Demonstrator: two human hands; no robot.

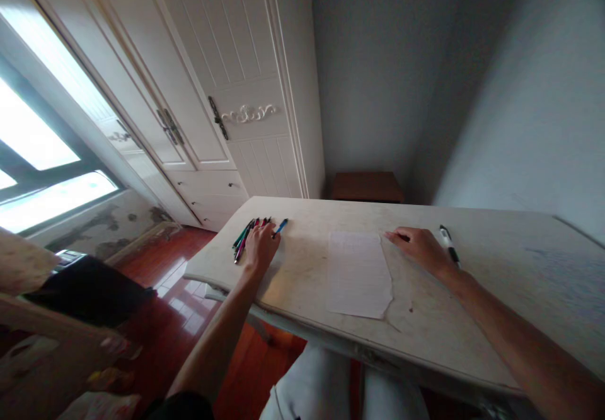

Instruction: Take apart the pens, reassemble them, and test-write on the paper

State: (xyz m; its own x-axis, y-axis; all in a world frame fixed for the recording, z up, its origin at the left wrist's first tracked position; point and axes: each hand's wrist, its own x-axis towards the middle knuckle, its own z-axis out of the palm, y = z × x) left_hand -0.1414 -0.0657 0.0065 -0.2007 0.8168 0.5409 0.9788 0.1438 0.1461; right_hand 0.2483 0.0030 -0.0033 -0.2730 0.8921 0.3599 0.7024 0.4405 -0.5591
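Note:
My left hand (261, 245) is at the left of the table, closed over a blue pen (282, 225) that sticks out past the thumb and fingertips. Under and beside that hand lies a bunch of several pens, among them a green pen (242, 234) and a purple pen (241, 248); the palm hides part of them. Loosely bent, my right hand (416, 248) rests on the table with its fingertips close to the top right corner of a lined sheet of paper (359, 275). I see nothing in it. A white-and-black pen (449, 245) lies just beyond the right wrist.
The pale table (302, 275) has a worn surface and spans the space before my lap. Behind it stand a white wardrobe (246, 48) and a low brown cabinet (366, 185). A grey wall (529, 123) borders the right side. At left a black object (89, 287) sits near the window.

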